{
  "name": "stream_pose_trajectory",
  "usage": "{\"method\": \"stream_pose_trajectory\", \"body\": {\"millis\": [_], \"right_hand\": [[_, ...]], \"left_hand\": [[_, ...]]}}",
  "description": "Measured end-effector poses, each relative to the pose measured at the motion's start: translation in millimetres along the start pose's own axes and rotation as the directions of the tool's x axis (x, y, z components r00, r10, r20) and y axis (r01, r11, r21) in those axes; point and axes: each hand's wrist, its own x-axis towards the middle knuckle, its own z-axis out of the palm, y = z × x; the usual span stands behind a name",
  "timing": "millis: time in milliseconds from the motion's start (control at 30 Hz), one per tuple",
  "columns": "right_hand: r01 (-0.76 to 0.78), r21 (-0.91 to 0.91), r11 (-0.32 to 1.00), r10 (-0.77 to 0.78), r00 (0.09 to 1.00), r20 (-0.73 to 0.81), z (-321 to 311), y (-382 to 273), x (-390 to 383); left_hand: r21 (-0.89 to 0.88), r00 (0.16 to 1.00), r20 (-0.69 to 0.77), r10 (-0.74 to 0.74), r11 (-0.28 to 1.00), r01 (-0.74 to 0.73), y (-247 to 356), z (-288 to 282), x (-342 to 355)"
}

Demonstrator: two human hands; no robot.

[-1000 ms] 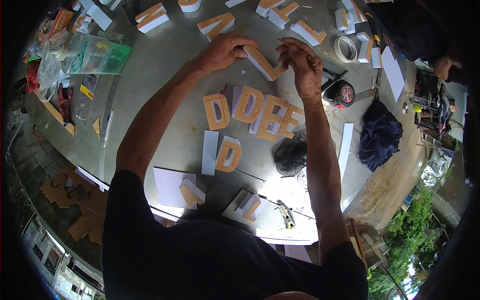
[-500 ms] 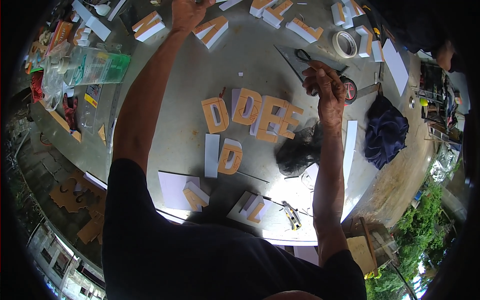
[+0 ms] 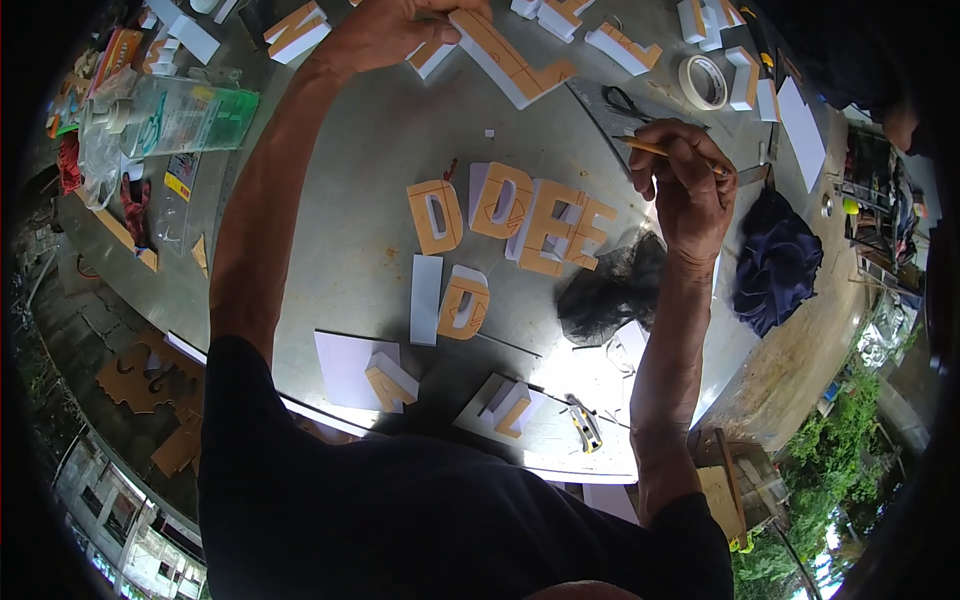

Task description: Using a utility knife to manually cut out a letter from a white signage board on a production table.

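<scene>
At the top of the view my left hand (image 3: 405, 30) has its fingers closed at the upper end of an L-shaped block letter (image 3: 512, 66) with a tan face and white sides, beside other letters. My right hand (image 3: 690, 195) holds a yellow pencil (image 3: 648, 145) pointing left, near a dark triangular piece (image 3: 600, 115) with a black loop (image 3: 622, 100) on it. Between my arms lie several block letters (image 3: 545, 240) and a white strip (image 3: 425, 300). A crumpled black mesh (image 3: 600, 300) is left of my right forearm.
A tape roll (image 3: 702, 82) and dark blue cloth (image 3: 775, 260) lie right. A green-tinted plastic container (image 3: 205, 118) and clutter fill the left. A yellow cutter (image 3: 585, 425) lies near the front edge of the metal table (image 3: 350, 200). Another person's hand (image 3: 898, 130) shows at the top right.
My left hand has carried the L-shaped letter up to the other letters at the top. My right hand has let go of it and moved right, the pencil now clearly showing in it.
</scene>
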Motion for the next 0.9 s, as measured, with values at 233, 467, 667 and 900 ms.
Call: {"method": "stream_pose_trajectory", "body": {"millis": [233,467,667,900], "right_hand": [[-0.175,-0.157,0.972,0.168,0.984,-0.056,18.0,43.4,24.1],[-0.006,-0.395,0.919,0.033,0.998,0.061,10.9,88.1,62.3],[-0.162,-0.357,0.920,0.173,0.985,-0.001,16.9,89.7,74.5],[-0.155,-0.380,0.912,0.178,0.984,0.027,22.1,91.2,79.3]], "left_hand": [[0.232,0.944,0.142,0.298,0.917,-0.324,-19.0,72.1,21.3],[0.069,0.953,0.229,0.198,0.973,-0.219,-38.2,84.6,40.0],[0.357,0.811,0.184,0.555,0.731,-0.582,-16.2,80.0,36.1],[0.076,0.943,0.268,0.198,0.971,-0.225,-14.9,79.9,30.5]]}}
